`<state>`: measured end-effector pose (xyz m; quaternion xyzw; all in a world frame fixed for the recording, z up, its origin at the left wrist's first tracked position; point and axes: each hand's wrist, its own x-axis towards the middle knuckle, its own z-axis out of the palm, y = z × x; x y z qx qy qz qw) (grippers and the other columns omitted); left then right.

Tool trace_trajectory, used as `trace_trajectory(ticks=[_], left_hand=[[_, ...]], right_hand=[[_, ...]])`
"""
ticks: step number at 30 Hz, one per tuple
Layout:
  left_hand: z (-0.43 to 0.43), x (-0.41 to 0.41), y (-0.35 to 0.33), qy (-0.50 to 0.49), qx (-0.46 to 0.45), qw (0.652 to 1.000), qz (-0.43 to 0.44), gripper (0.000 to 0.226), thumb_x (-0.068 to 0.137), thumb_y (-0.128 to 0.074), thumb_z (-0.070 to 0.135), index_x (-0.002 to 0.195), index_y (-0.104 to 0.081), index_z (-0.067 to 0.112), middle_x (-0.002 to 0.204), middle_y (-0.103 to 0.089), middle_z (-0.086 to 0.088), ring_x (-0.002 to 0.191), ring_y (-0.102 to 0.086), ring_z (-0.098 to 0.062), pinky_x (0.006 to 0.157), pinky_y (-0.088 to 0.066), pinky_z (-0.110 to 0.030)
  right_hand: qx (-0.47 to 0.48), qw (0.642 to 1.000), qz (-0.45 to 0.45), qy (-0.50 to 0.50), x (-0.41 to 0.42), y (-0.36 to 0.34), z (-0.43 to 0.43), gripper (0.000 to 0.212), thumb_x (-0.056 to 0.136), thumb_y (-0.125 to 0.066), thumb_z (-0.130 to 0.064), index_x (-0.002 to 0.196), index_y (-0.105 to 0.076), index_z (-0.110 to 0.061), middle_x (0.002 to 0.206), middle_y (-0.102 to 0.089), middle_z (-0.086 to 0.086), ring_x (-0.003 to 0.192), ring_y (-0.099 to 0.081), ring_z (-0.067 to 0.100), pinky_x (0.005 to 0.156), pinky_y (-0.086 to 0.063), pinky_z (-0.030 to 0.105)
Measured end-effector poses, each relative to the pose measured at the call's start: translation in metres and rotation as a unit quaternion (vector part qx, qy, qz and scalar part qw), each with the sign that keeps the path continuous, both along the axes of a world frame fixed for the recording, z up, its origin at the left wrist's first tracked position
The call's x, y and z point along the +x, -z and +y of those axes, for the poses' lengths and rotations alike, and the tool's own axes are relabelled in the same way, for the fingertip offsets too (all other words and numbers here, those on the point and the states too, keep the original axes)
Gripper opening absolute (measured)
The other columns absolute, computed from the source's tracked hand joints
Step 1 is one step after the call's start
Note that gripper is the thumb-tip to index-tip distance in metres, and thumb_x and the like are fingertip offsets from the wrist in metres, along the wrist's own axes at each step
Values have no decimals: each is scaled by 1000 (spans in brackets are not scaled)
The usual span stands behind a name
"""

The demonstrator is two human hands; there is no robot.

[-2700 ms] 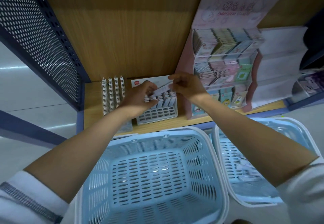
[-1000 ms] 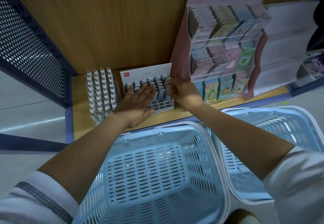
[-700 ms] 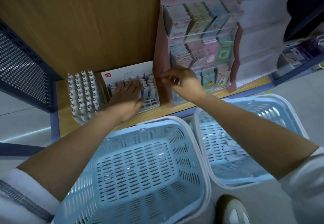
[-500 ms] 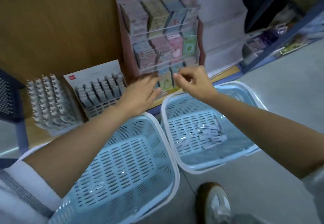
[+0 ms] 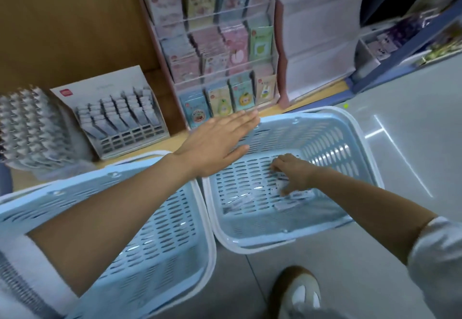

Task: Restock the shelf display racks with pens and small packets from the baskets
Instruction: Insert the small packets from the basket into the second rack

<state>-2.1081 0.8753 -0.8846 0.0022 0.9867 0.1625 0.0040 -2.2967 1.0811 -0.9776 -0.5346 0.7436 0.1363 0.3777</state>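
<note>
Head view: right hand [image 5: 291, 173] is down in the right basket [image 5: 332, 141], fingers curled onto the small packets [image 5: 292, 202] on its slotted floor. Can't tell if it has one pinched yet; too blurred. Left hand [image 5: 217, 141] is flat, fingers straight, holding nothing, over the far-left corner of that basket. Contact with the rim unclear. Left basket [image 5: 160, 243] shows no stock.

Risks, my read:
- Packets are thin and lie flat, so fingertips may skid over them or lift two at once.
- Corners could snag in the floor slots.
- A dragging pull could slide the basket, since the left hand isn't clearly bracing it.

Orientation: packets lie face-flat, loosely scattered, long axes roughly across the view, rising slightly to the right. Header end can't be made out. The tiered sticker rack [image 5: 217, 51] on the shelf holds its packets upright, face out, so each picked packet probably needs standing up and turning before it goes in.
</note>
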Motion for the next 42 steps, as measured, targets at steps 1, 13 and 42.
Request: trace_trajectory(ticks=[1,13,42], left_hand=[[1,1,0,-3,1,1000,2,63,100,-23,49,156,-12,22,163,-9,6,149,-14,-12,114,-19,-31],[2,4,-2,-11,-2,1000,4,62,102,-24,47,156,-5,25,163,-3,9,149,-8,-10,115,-17,-32],[3,3,-5,-16,5,1000,-5,62,101,-28,47,156,-6,28,163,-5,12,149,-12,-12,113,-23,-37]], right_hand=[[-5,1000,-8,-1,-1,3,3,72,67,-83,-38,124,-45,-16,126,-46,4,115,-41,22,96,-38,33],[3,993,-116,19,-4,2,28,46,71,-82,-38,107,-59,-20,114,-34,-1,99,-44,15,85,-36,20],[174,964,-187,78,12,-12,30,52,84,-62,-54,124,-52,-22,118,-51,-5,111,-50,21,97,-41,34]])
